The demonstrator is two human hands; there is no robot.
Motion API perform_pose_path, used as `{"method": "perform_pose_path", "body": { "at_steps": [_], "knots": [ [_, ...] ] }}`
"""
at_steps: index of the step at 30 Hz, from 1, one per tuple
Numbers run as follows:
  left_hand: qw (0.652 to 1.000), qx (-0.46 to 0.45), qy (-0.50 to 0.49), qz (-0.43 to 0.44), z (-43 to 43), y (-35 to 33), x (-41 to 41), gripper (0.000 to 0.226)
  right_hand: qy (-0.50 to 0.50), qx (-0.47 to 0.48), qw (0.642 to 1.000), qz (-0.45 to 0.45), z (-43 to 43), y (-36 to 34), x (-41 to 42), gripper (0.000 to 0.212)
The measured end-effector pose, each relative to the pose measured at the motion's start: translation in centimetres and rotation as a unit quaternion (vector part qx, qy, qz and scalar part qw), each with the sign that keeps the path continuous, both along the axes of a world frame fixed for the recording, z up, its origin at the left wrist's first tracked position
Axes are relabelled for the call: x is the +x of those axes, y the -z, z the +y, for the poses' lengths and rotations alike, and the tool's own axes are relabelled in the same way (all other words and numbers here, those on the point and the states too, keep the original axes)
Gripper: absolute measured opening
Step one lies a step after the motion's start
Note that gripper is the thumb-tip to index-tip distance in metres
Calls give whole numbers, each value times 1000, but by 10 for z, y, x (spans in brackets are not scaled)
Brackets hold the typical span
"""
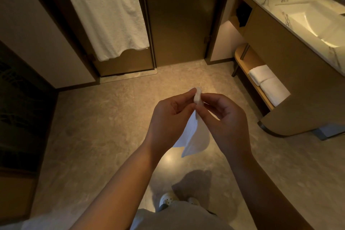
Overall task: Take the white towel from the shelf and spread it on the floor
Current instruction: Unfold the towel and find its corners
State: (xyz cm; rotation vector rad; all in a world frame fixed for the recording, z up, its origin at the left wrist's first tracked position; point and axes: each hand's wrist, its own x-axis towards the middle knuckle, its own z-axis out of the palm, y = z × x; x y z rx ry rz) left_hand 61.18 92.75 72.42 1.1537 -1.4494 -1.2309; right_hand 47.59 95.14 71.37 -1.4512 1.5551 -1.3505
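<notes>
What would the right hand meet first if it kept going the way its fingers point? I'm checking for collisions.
The right hand points left, so its fingers would likely meet the left hand first; both already pinch the white towel between them. Depth is uncertain.

Low shelf (250,65) — 2 folded white towels (268,84) on it.

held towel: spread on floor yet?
No. White towel hangs bunched, pinched at its top by left hand and right hand, above floor.
</notes>
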Motion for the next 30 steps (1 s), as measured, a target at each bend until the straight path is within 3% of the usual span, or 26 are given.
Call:
{"method": "perform_pose_path", "body": {
  "at_steps": [4,9,17,22,25,30],
  "knots": [
    [1000,-22,-6,-9,2,-1,-2,33,-3,-5,1000,-11,0,-1,1,37],
    [1000,-27,-4,6,4,0,-1,36,14,-28,999,-8,1,2,4,13],
    [996,-32,-85,2,0,7,-4,17,40,-41,998,-25,0,7,13,11],
    [993,-39,-108,-17,-7,12,-3,19,55,-31,998,-4,-3,11,4,5],
    [992,-18,-123,9,-15,15,2,29,74,-40,996,19,-8,10,-6,4],
    [983,29,-173,51,-27,23,16,24,130,-20,990,41,-15,16,-36,4]
  ]
}}
